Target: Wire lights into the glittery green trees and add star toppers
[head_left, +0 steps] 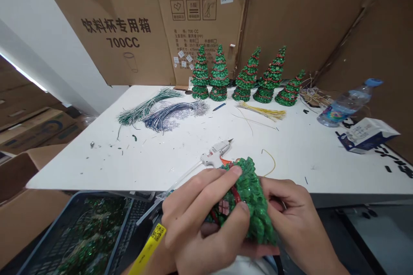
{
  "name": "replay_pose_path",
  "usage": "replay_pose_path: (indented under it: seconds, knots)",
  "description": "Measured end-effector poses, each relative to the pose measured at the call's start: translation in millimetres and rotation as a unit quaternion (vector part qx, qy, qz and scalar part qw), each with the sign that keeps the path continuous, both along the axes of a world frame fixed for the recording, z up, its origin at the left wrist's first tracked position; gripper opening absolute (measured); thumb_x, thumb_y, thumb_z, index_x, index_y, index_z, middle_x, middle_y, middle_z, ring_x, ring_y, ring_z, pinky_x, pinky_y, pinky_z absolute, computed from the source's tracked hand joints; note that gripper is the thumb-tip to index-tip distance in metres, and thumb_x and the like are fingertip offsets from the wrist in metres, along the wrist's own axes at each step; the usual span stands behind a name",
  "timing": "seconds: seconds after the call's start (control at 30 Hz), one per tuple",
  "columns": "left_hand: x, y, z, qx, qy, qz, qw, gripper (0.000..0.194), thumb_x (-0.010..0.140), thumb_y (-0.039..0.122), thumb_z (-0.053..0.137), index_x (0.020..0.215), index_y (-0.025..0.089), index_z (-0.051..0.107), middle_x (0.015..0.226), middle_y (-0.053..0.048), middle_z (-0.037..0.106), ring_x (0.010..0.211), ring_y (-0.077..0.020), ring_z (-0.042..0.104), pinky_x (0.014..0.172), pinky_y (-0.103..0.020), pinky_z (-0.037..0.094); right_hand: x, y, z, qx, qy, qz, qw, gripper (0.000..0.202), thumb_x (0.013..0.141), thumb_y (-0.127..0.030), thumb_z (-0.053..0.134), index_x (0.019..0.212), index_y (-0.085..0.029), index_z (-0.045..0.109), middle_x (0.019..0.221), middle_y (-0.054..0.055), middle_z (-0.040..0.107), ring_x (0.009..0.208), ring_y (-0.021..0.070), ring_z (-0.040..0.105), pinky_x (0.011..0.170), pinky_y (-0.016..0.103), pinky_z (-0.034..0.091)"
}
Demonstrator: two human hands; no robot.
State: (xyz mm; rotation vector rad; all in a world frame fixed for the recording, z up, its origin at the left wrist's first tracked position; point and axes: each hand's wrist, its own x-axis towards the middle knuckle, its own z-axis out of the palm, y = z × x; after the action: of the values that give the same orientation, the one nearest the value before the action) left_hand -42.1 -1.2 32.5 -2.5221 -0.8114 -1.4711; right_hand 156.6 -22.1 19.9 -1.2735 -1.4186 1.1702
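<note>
A green glittery tree (pixel 254 197) with a red garland and a small pink box on it lies tilted near the table's front edge. My left hand (pixel 206 219), with a yellow band at its wrist, is wrapped round it from the left. My right hand (pixel 290 210) pinches at the tree's right side; whatever is between those fingertips is too small to make out. Just beyond the tree, a white glue gun (pixel 214 154) rests on the table, its clear glue stick pointing toward the front left.
Along the back stand several finished trees (pixel 218 77). Green wires (pixel 145 106), blue wires (pixel 167 114) and yellow wires (pixel 266 111) lie mid-table. At right are a bottle (pixel 346 103) and a carton (pixel 366 134). A blue crate (pixel 75 200) sits below at left.
</note>
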Motion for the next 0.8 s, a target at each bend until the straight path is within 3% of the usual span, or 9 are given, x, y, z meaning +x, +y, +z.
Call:
replay_pose_path:
  seconds: [0.03,0.1,0.2,0.3,0.43,0.5,0.57,0.67,0.8]
  knots:
    - [0.9,4.4,0.5,0.040,0.013,-0.021,0.999,0.037,0.085,0.047,0.096,0.099,0.020,0.075,0.118,-0.015,0.086,0.099,-0.0266,0.086,0.082,-0.032,0.074,-1.1,-0.9,1.1,-0.001,-0.001,-0.015,1.000,0.049,0.093,-0.040,0.074,0.060,-0.023,0.042,0.060,-0.006,0.031,0.060,0.0114,0.028,0.054,0.027,0.024]
    - [4.6,10.4,-2.7,0.048,-0.024,-0.022,0.998,0.052,0.081,0.055,0.098,0.106,0.016,0.073,0.119,-0.020,0.084,0.102,-0.0287,0.085,0.087,-0.036,0.073,-3.3,-3.7,3.5,-0.009,-0.004,-0.053,0.999,0.050,0.092,-0.042,0.074,0.060,-0.023,0.041,0.060,-0.006,0.031,0.060,0.0115,0.027,0.054,0.028,0.022]
    - [11.8,12.2,-14.4,-0.034,-0.050,-0.030,0.998,0.088,0.071,0.067,0.100,0.132,0.014,0.064,0.130,-0.024,0.081,0.116,-0.0343,0.080,0.098,-0.046,0.072,-5.3,-8.9,5.7,0.008,-0.023,-0.092,0.996,0.048,0.094,-0.041,0.072,0.060,-0.023,0.043,0.060,-0.005,0.034,0.059,0.0120,0.029,0.054,0.029,0.023]
    - [15.7,12.2,-23.8,-0.088,-0.064,-0.051,0.993,0.119,0.064,0.076,0.099,0.152,0.011,0.053,0.130,-0.023,0.080,0.115,-0.0357,0.079,0.098,-0.049,0.071,-3.7,-11.6,6.4,0.047,-0.055,-0.106,0.992,0.046,0.098,-0.038,0.067,0.060,-0.023,0.047,0.060,-0.005,0.036,0.058,0.0126,0.033,0.053,0.028,0.027]
    - [12.4,16.6,-26.8,-0.082,-0.070,-0.091,0.990,0.118,0.064,0.077,0.099,0.154,0.015,0.055,0.125,-0.019,0.082,0.114,-0.0358,0.080,0.100,-0.049,0.069,6.0,-10.4,12.5,0.121,-0.089,-0.052,0.987,0.043,0.101,-0.031,0.069,0.061,-0.022,0.058,0.057,-0.005,0.047,0.053,0.0113,0.044,0.050,0.025,0.033]
    - [10.4,17.5,-28.4,-0.102,-0.098,-0.101,0.985,0.117,0.063,0.081,0.097,0.153,0.019,0.057,0.123,-0.017,0.081,0.111,-0.0351,0.081,0.098,-0.048,0.069,12.5,-9.8,18.1,0.165,-0.100,-0.039,0.980,0.029,0.102,-0.027,0.074,0.073,-0.024,0.072,0.062,-0.004,0.061,0.054,0.0116,0.055,0.051,0.023,0.041]
    - [10.4,16.0,-31.6,-0.151,-0.151,-0.105,0.971,0.116,0.063,0.089,0.091,0.153,0.023,0.059,0.121,-0.014,0.080,0.106,-0.0337,0.082,0.091,-0.045,0.070,18.5,-10.3,23.4,0.210,-0.091,-0.068,0.971,0.012,0.100,-0.023,0.078,0.091,-0.030,0.082,0.078,-0.003,0.076,0.068,0.0141,0.069,0.058,0.021,0.051]
    - [15.4,11.6,-36.4,-0.258,-0.254,-0.140,0.922,0.111,0.069,0.097,0.079,0.152,0.026,0.060,0.121,-0.013,0.079,0.100,-0.0333,0.084,0.083,-0.043,0.071,25.2,-12.5,28.5,0.268,-0.041,-0.116,0.955,0.021,0.097,-0.015,0.080,0.104,-0.034,0.085,0.097,0.001,0.083,0.093,0.0187,0.076,0.069,0.021,0.059]
    - [25.1,11.9,-41.6,-0.346,-0.350,-0.216,0.843,0.102,0.072,0.100,0.073,0.145,0.030,0.061,0.117,-0.012,0.083,0.096,-0.0374,0.086,0.078,-0.049,0.073,30.3,-16.1,28.0,0.290,0.008,-0.101,0.952,0.023,0.093,-0.012,0.083,0.101,-0.033,0.088,0.091,0.004,0.081,0.091,0.0217,0.074,0.061,0.023,0.059]
